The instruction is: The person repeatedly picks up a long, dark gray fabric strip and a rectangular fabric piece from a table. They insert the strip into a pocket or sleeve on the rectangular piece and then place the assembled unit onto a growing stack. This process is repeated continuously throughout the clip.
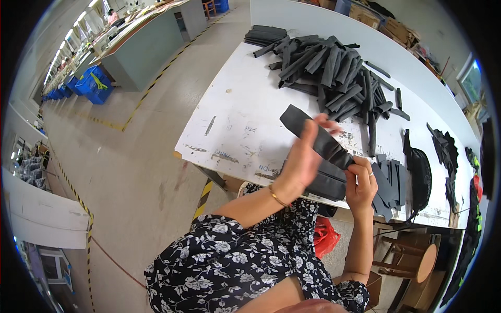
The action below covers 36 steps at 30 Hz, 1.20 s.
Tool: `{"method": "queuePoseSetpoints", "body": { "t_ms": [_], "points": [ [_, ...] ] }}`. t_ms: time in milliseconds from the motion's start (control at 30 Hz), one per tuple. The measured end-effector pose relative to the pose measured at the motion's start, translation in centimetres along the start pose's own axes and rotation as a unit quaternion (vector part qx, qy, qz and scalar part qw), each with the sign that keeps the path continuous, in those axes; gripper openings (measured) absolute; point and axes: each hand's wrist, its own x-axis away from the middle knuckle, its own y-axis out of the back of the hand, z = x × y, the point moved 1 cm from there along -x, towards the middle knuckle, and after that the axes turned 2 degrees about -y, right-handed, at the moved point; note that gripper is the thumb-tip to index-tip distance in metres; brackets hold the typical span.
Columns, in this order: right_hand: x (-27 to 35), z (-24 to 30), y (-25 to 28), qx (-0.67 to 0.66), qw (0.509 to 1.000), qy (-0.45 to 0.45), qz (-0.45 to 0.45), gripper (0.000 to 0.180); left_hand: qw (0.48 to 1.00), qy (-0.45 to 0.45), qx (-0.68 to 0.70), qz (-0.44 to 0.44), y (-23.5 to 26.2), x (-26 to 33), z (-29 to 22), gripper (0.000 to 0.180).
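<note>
A black, flattened fabric tube (297, 121) is held aslant above the table's near edge, its lower right part wrinkled. My left hand (305, 156) is wrapped round its middle, with the thumb side up and the fingertips slightly blurred on the far side. At the lower right end, my right hand (361, 183) pinches the bunched fabric. Beneath both hands lies a flat black pouch-like piece (327, 180), partly covered by my left hand. Flat dark grey cut pieces (390, 182) are stacked just right of my right hand.
A large heap of black tubes (334, 68) covers the far part of the white table (209, 125). To the right lie a black bag (419, 177) and black scraps (446, 154). A white panel (313, 18) bounds the back. A wooden stool (425, 263) and red plastic bag (324, 237) are below.
</note>
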Motion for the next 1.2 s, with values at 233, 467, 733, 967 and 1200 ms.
{"method": "queuePoseSetpoints", "body": {
  "t_ms": [233, 467, 733, 967, 1200],
  "points": [
    [0.7, 0.1, 1.4, 0.031, 0.996, 0.078, 0.020, 0.029, 0.966, -0.101, -0.237, -0.027, 3.0, -0.5, -6.7, 0.013],
    [0.9, 0.7, 1.9, 0.061, 0.991, 0.115, 0.013, 0.030, 0.947, -0.155, -0.275, 0.054, 2.7, 0.4, -7.3, 0.015],
    [1.3, 0.7, 2.3, 0.012, 1.000, -0.013, 0.012, 0.030, 0.935, -0.192, -0.296, 0.027, 2.6, 0.5, -6.5, 0.015],
    [0.9, 0.8, -1.7, -0.322, 0.877, -0.291, -0.208, 0.011, 0.942, -0.211, -0.256, -0.046, 2.6, -0.4, -6.3, 0.014],
    [0.5, 0.2, 0.6, -0.399, 0.827, -0.359, -0.166, 0.015, 0.920, -0.252, -0.299, 0.011, 1.7, 0.2, -5.4, 0.012]
  ]
}}
